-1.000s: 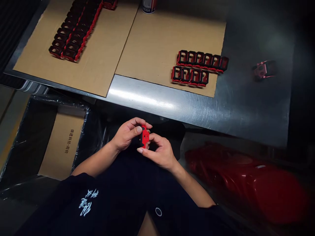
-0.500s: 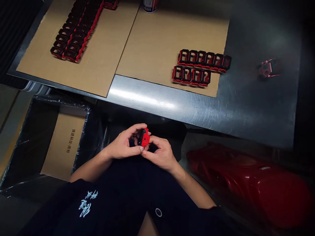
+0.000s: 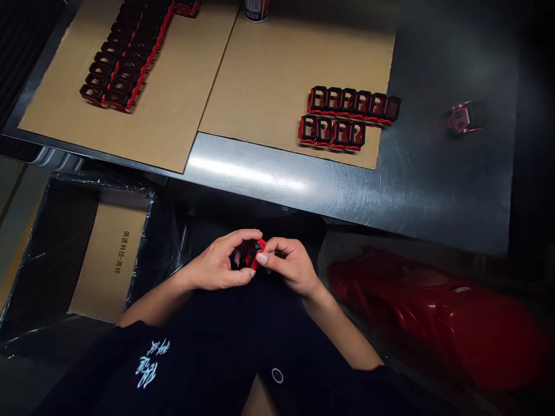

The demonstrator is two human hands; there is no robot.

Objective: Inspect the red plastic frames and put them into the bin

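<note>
As the head camera looks down, the left hand and right hand curl closed around a small red-and-black plastic part, pinching it together just below the edge of a steel table. On a cardboard sheet sit two rows of similar parts; another part lies on bare steel, well right.

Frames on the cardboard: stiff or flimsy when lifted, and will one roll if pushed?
The red-and-black frame looks stiff and light, with thin, open plastic-looking walls. Its flat, squared shape on the cardboard sheet suggests it would slide rather than roll, probably bumping its neighbours.
</note>
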